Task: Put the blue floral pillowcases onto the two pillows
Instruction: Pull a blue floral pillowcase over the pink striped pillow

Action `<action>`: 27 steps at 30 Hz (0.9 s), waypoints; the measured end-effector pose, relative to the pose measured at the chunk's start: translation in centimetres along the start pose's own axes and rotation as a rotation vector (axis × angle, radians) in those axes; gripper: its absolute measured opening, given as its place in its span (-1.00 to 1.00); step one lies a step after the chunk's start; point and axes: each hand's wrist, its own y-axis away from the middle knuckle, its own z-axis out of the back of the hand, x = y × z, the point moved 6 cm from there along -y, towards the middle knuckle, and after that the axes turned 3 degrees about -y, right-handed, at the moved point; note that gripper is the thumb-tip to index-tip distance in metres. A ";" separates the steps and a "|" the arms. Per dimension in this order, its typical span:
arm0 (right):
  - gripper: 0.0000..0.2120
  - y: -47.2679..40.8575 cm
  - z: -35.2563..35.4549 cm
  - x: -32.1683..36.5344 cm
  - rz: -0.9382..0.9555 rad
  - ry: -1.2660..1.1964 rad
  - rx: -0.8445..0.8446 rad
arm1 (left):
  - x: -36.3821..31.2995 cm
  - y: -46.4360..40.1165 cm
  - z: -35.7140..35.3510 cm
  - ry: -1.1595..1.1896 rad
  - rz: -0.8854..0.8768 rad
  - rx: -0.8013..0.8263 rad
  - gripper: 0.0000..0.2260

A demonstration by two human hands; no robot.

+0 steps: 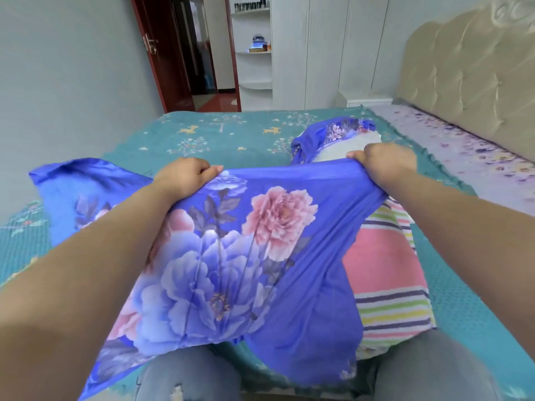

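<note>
I am holding the blue floral pillowcase (231, 256) stretched over the striped pillow (388, 273) on the teal bed cover (202, 134). My left hand (185, 176) and right hand (385, 162) are both gripping its far edge. Beyond the pillowcase, a second pillow (344, 149) is lying partly covered.

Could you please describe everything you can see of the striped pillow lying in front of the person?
The striped pillow lies on the teal bedspread, lengthwise away from the person. Its cover looks like soft woven cloth: a broad pink band with thin white, purple, green and yellow stripes on either side. The blue floral pillowcase, gripped at its far edge by the left hand and right hand, drapes over the pillow's left part, leaving the right side bare. The far end is hidden.
</note>
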 end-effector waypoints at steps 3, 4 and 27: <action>-0.42 0.9 -2.5 0.3 -0.120 -0.238 0.072 | 0.7 -0.1 -2.2 -0.114 0.032 -0.007 -0.70; -0.37 1.3 -3.1 0.6 -0.172 -0.343 0.112 | 0.9 0.1 -2.8 -0.159 0.058 -0.013 -0.66; -0.72 22.8 -8.8 7.3 -0.279 -0.952 0.276 | 1.6 16.6 -6.9 0.058 0.276 -0.292 -0.63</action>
